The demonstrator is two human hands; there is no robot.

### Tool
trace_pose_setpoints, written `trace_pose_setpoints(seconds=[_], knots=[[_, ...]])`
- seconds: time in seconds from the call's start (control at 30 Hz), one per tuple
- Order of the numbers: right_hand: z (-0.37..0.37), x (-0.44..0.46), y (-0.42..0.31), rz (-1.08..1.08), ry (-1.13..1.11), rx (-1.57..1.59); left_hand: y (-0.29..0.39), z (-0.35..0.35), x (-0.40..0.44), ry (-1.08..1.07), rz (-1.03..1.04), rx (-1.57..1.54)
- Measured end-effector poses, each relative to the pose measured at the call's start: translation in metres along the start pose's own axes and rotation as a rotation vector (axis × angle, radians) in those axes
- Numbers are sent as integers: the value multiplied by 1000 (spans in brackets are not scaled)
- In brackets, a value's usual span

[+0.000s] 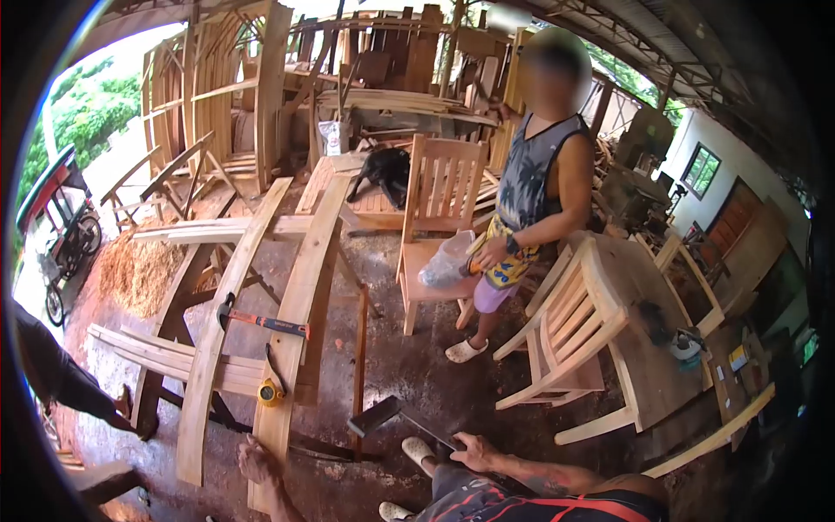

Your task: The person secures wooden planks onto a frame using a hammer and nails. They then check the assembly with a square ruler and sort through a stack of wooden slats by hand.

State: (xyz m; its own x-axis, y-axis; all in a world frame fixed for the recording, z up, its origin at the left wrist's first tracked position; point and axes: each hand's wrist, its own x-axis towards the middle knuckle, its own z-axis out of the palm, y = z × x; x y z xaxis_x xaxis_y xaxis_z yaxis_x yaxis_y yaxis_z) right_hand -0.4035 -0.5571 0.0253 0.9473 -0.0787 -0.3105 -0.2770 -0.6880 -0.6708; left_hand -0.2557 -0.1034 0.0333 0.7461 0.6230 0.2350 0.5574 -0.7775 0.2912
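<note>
My left hand [258, 461] is at the near end of a long wooden plank [306, 261], its fingers bent over the left edge. In my right hand [477, 454] is the thin metal blade of what looks like a try square [376, 418], its dark stock pointing left above the floor. On the planks lies a hammer [265, 323] with an orange and black handle, head to the left. A yellow tape measure [271, 391] rests on the plank beyond my left hand, its strap stretching away from me.
Another plank [228, 335] lies parallel on the trestles. Ahead, a person [544, 174] holds a plastic bag beside a wooden chair [448, 187]. A second chair [565, 331] and a table [657, 348] stand right. A black dog [383, 174] is behind; another person's leg [70, 370] shows left.
</note>
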Motion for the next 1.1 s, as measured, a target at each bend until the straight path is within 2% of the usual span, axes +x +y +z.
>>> trace_pose_setpoints(seconds=[0.1, 0.23, 0.27, 0.3, 0.33, 0.37, 0.4, 0.43, 0.47, 0.5, 0.6, 0.77, 0.8, 0.87, 0.93, 1.03, 1.1], knots=[[-10, -11, -14, -21, -4, 27, -1, 0, 2, -45, 2, 21], [-22, 1, -28, -49, 31, 26, 6, -1, -8, 3, -30, 25], [-28, 5, -40, -88, 60, 52, 0, 7, -7, 6, 24, -14], [-34, 12, -52, -65, 39, 85, 0, 2, -6, -99, 53, -21], [-36, 21, -57, -72, 62, 114, -9, 13, -7, -32, 201, -73], [-42, 29, -71, -74, 60, 110, -20, 17, -9, 123, 452, -12], [-41, 39, -74, -107, 96, 150, -27, 23, -11, 137, 491, -225], [-55, 38, -102, -54, 79, 117, -21, 19, -14, 258, 404, -328], [-46, 52, -90, -165, 179, 142, -5, -6, -10, -94, 2, -31], [-47, 57, -96, -181, 148, 171, -7, -20, -13, -101, -22, -146], [-38, 90, -103, -220, 48, 259, -25, -46, -31, -49, -93, -241], [-6, 104, -149, -207, -115, 441, -92, -113, -76, 32, -279, -206], [15, 114, -144, -239, -97, 500, -109, -125, -88, 33, -353, -199], [24, 109, -170, -249, -91, 392, -138, -146, -113, 102, -423, -167], [39, 100, -187, -286, -81, 411, -154, -171, -135, 101, -532, -217], [59, 83, -223, -351, -139, 376, -218, -163, -177, 186, -568, -268], [112, 100, -215, -431, -101, 458, -240, -163, -194, 253, -627, -248]])
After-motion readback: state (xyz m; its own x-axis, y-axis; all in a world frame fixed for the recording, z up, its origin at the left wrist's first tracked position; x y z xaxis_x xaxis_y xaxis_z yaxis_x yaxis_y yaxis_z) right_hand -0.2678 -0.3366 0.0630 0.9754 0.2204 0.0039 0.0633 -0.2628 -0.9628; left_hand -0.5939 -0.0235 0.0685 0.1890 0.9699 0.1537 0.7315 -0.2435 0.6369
